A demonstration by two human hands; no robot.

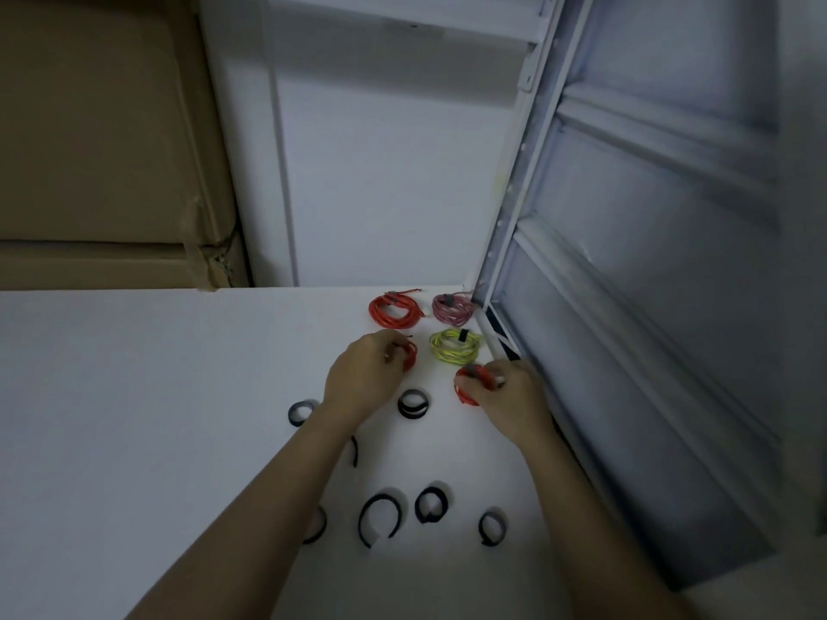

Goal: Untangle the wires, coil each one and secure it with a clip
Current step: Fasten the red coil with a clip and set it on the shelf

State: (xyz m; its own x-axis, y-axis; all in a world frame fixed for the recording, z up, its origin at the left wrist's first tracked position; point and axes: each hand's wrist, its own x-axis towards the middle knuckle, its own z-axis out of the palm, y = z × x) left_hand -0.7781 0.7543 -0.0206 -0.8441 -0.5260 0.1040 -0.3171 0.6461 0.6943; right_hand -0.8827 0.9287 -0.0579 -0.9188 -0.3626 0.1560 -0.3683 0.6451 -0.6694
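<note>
Left hand [364, 371]: fingers curled round a small red wire coil [408, 354], holding it down on the table [134, 396] a little in from the far edge. A short dark wire end sticks out past the fingertips.

Right hand [503, 398]: fingers and thumb pinch a second red coil [467, 387] close to the table's right edge. A grey clip band [472, 370] crosses the top of that coil, just beside the fingertips. Whether the band is fully closed cannot be told.

Between the two hands, slightly nearer the person, a black strap loop [412, 403] lies flat on the table, apart from both coils.

Toward the far right corner of the table, three bundled coils:
- yellow-green coil [454, 346] with a dark band, just beyond the right hand
- larger red coil [394, 311] near the far edge, loose end pointing right
- pinkish coil [452, 308] with a grey band, beside it at the corner

Loose black strap loops toward the near edge: one left of the left wrist [300, 411], a strip partly under the left forearm [354, 451], an open C-shaped one [380, 516], a closed one [430, 505], another to its right [491, 527], one half hidden by the left arm [317, 525].

Beyond the table: cardboard boxes [103, 149] at the far left, a white metal rack [626, 261] along the right edge.
</note>
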